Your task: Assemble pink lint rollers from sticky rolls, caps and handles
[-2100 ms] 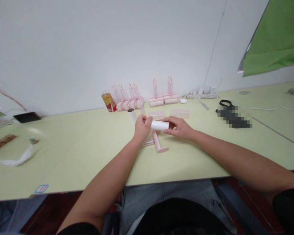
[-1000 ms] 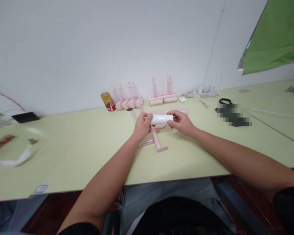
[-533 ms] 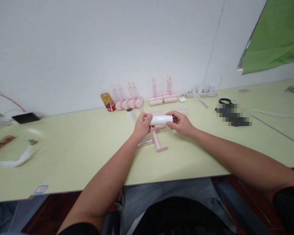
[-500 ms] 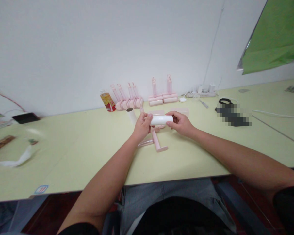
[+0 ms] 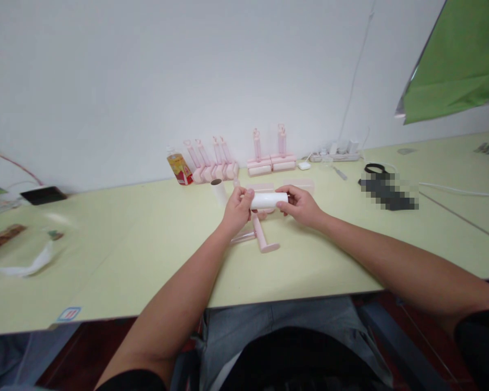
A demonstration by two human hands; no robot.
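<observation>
Both my hands hold a white lint roll level above the table. My left hand grips its left end, thumb on top, and my right hand pinches the right end. Just below them lies a pink lint roller handle with a flat round end. Beside my left hand stands a second white roll, its brown core facing up. Behind the held roll are pale pink roller covers, partly hidden by my hands.
Several pink lint rollers stand along the wall, beside a yellow and red refill pouch. A power strip, a utility knife and a blurred black object are to the right. Crumpled white paper lies at left.
Hardly anything differs. The view has shifted very slightly, while both hands keep the white lint roll in the same place.
</observation>
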